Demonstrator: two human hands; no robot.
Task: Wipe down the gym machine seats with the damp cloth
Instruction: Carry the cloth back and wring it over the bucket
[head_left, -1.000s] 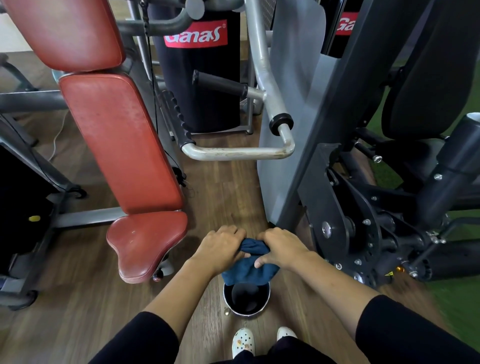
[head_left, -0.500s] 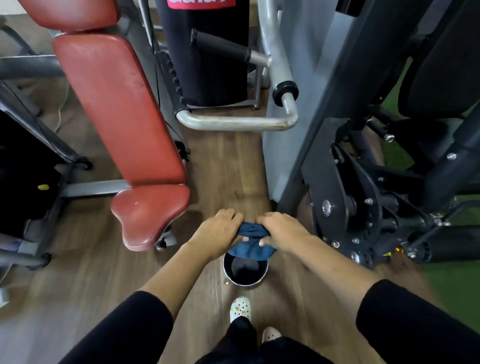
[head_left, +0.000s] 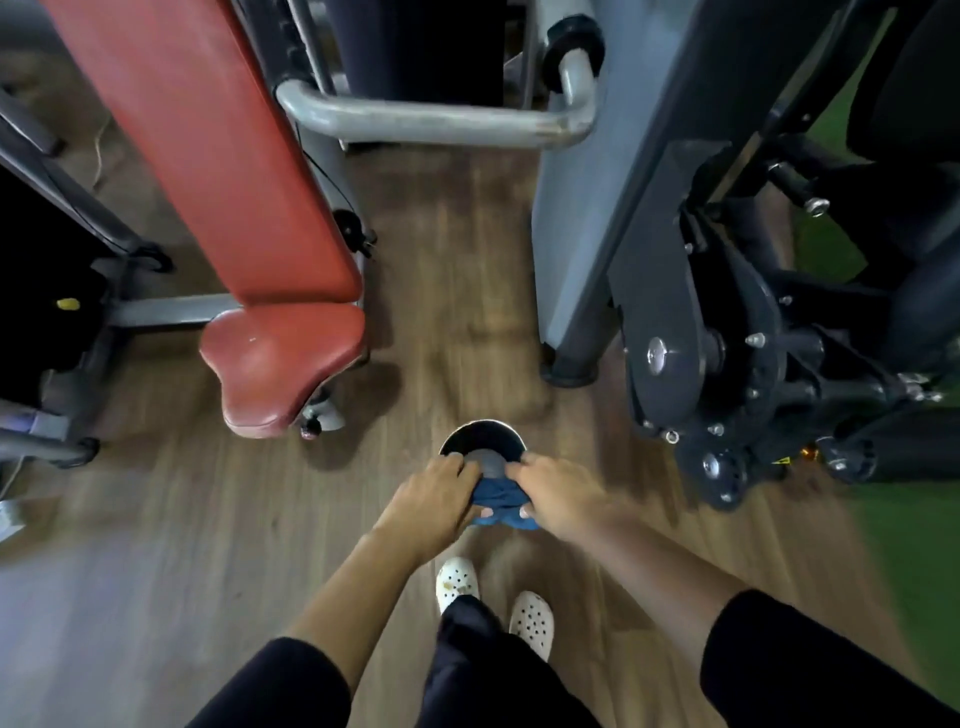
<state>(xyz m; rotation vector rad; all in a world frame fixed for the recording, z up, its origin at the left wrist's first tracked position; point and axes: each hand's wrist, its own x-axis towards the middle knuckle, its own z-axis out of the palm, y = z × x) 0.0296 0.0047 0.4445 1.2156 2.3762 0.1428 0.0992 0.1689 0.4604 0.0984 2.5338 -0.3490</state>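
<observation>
A bunched blue cloth is gripped between my left hand and my right hand, both curled round it, just above the near rim of a dark round bowl on the floor. To the left stands a gym machine with a worn red seat and a long red backrest sloping up from it. The seat lies about a forearm's length left of and beyond my hands.
A grey curved handle bar crosses the top centre. A grey upright post and a black machine with bolts and pivots fill the right side. Wooden floor lies around my white clogs; green turf at far right.
The view has tilted down and the seat has slid toward the upper left. My hands, still gripping the cloth, now sit on the near side of the bowl instead of covering it.
</observation>
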